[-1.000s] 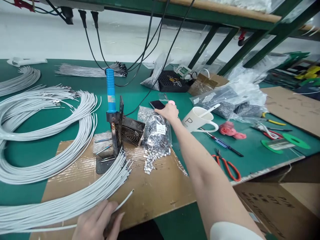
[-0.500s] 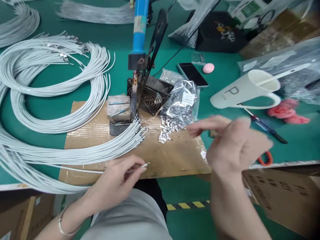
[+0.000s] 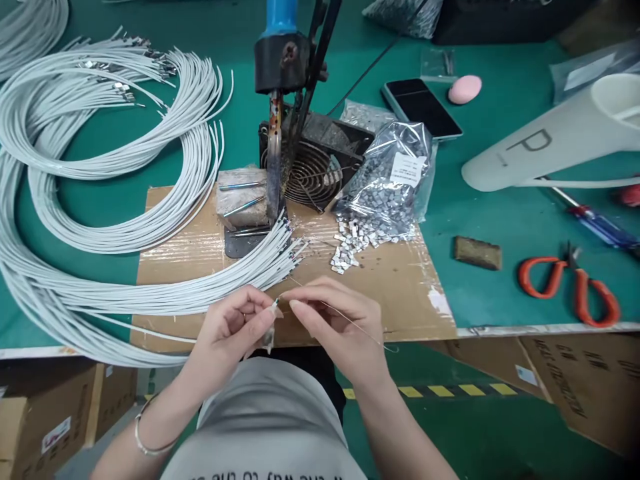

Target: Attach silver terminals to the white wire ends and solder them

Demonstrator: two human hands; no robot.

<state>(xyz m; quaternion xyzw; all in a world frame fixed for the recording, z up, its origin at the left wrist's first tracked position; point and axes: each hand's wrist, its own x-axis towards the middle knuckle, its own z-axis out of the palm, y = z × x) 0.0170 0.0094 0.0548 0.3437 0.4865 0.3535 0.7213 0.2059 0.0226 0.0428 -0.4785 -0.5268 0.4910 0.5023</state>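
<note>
Looks like fiddly tip work's happening on this white cable, six o'clock from the blue-handled iron
Left hand is pinching it near the end; right hand is sitting just beside, thin strand crossing it, can't tell if that grip's closed. Next move's probably calling for steadiness.

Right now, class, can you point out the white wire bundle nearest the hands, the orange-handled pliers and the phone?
White wire bundle (image 3: 165, 297): head view, on its middle strands.
Orange-handled pliers (image 3: 581, 291): head view, on one handle.
Phone (image 3: 424, 109): head view, on its dark screen.
</note>
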